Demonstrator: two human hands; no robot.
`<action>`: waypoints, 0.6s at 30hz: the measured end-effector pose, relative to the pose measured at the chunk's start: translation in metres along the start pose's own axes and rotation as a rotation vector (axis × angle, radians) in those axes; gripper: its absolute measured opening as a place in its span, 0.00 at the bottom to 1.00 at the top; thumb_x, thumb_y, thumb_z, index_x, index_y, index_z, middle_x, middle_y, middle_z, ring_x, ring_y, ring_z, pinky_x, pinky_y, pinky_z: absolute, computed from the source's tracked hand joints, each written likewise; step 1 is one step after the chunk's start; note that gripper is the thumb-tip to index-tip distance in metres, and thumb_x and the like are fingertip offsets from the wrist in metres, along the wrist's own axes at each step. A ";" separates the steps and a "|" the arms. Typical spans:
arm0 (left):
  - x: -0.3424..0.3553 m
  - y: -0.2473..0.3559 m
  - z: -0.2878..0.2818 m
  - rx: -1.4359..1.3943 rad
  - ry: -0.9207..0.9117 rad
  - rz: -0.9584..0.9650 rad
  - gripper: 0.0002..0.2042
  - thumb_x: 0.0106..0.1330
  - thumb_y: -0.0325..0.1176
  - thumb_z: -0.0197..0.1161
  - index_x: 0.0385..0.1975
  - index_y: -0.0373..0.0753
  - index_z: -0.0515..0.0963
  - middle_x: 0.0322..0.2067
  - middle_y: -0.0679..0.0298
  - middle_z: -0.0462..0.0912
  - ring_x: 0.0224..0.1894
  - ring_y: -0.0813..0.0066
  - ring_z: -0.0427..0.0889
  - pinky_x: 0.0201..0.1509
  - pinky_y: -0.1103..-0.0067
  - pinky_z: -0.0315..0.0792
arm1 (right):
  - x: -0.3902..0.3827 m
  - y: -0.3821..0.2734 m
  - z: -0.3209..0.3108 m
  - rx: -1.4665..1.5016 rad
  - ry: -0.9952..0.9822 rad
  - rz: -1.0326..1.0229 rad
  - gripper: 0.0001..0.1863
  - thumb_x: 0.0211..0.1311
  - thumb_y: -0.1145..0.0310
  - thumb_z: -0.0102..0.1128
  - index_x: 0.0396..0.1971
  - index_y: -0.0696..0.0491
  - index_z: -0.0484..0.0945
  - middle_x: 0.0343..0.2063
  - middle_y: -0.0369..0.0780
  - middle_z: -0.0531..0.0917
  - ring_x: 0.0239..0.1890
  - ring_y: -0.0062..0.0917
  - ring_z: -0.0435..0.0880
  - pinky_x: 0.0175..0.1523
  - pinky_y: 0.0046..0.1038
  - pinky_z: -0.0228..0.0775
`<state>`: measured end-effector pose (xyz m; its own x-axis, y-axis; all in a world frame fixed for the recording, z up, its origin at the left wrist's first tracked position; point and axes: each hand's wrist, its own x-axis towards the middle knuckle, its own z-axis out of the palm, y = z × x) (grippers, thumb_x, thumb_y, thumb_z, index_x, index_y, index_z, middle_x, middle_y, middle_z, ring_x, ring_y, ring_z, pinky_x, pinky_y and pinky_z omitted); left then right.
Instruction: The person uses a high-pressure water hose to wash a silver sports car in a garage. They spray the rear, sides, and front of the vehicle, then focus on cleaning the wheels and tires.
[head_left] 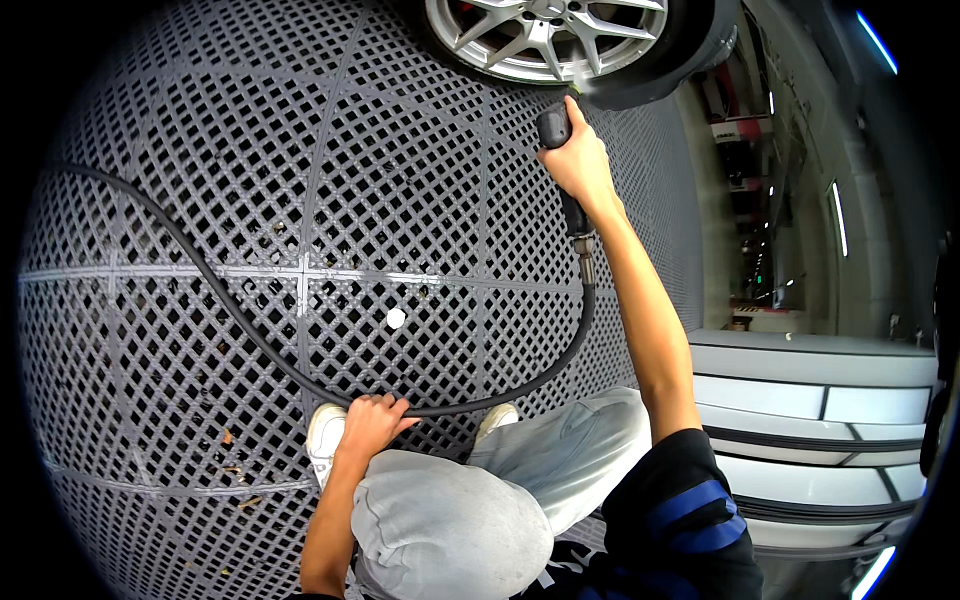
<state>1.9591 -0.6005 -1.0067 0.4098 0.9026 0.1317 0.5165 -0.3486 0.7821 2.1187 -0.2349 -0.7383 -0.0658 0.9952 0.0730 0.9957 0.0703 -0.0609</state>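
In my right hand is a black spray gun, its grip wrapped by my fingers. The gun points at the car wheel, which has silver spokes and a black tyre; a whitish spray shows at the lower rim. A metal coupling joins the gun's handle to a black hose. The hose curves down toward me, then runs up to the far left. Near my knee, my left hand is closed around the hose, with the thumb on the near side.
Grey grated floor tiles lie below, with a small white round spot and some dry leaves. My light shoes and grey trousers are close beneath the hose. White panels stand at the right.
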 end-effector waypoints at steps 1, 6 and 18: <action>0.002 -0.001 0.002 -0.014 0.019 0.013 0.18 0.61 0.50 0.68 0.26 0.40 0.77 0.21 0.61 0.78 0.24 0.59 0.82 0.29 0.68 0.74 | 0.001 -0.005 0.000 -0.009 -0.008 -0.035 0.44 0.49 0.72 0.58 0.72 0.57 0.59 0.43 0.62 0.84 0.50 0.53 0.84 0.60 0.41 0.73; 0.009 -0.003 0.006 -0.113 0.117 0.003 0.18 0.61 0.48 0.69 0.26 0.39 0.76 0.21 0.59 0.78 0.24 0.57 0.82 0.31 0.67 0.75 | 0.033 -0.033 0.005 -0.042 0.048 0.018 0.47 0.45 0.68 0.67 0.72 0.53 0.62 0.47 0.59 0.84 0.52 0.48 0.85 0.59 0.38 0.73; 0.009 -0.002 0.001 -0.147 0.179 0.008 0.17 0.59 0.47 0.71 0.27 0.39 0.76 0.21 0.61 0.77 0.24 0.59 0.81 0.30 0.68 0.75 | 0.047 0.008 0.002 0.093 -0.026 0.026 0.50 0.41 0.69 0.68 0.72 0.54 0.63 0.43 0.55 0.86 0.45 0.41 0.88 0.55 0.34 0.76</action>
<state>1.9628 -0.5917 -1.0077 0.2667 0.9349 0.2340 0.3935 -0.3273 0.8591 2.1234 -0.1871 -0.7373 -0.0432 0.9981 0.0444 0.9867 0.0496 -0.1550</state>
